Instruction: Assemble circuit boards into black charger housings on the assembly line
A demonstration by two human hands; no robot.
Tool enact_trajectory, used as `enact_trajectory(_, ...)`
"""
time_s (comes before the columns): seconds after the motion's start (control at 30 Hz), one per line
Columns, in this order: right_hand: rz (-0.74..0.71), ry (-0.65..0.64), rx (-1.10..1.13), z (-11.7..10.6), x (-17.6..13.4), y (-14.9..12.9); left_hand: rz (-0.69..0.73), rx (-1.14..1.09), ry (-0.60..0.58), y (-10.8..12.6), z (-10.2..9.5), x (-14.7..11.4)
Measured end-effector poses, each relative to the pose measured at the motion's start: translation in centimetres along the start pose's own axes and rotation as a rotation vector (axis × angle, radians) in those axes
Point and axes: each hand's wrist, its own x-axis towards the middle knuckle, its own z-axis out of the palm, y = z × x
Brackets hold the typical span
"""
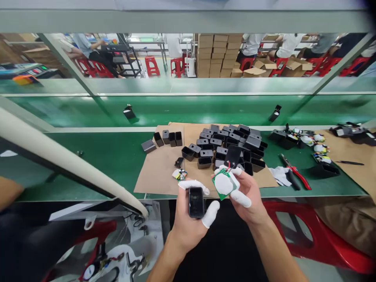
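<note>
My left hand (190, 219), with white finger cots on some fingers, holds a black plastic case (196, 202) with its open end facing up toward me. In my right hand (246, 196), also in finger cots, is a green circuit board (225, 184) with a round white pad on its face. Red wires run from the board to a flat black piece (233, 156) just beyond it. The two held things are apart, side by side. Past my hands stand many black cases (205, 162) on brown cardboard, and a small circuit board assembly (179, 174) lies near my left fingers.
Red-handled pliers (296, 172) and a white cloth (280, 176) lie to the right, near more circuit board assemblies (321, 149). A slanting white pole (73, 156) crosses the left side. Behind the bench, a green conveyor belt (188, 109) carries black units. People sit beyond.
</note>
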Motion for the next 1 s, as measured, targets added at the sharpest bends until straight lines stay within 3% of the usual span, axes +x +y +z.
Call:
enact_trajectory(0.13, -0.050, -0.076, -0.055, -2.4, -2.0, -3.4, 0.049, 0.041, -0.151, 0.7, 2.3, -0.4)
enact_trajectory(0.27, -0.107, -0.187, -0.093, -3.2, -2.6, -6.0, 0.138, 0.031, -0.188, 0.9, 4.8, -0.3)
enact_trajectory(0.47, -0.188, -0.286, -0.095, -4.7, -3.5, -5.8, 0.224, 0.043, -0.213, 0.4, 7.3, -0.7)
enact_trajectory(0.7, -0.224, -0.298, -0.236, -6.3, -4.6, -5.8, 0.337, 0.116, -0.241, 0.5, 7.7, -0.9)
enact_trajectory(1.0, -0.291, -0.328, -0.398, -5.4, -4.3, -6.1, 0.354, 0.179, -0.249, 0.8, 7.1, -1.1)
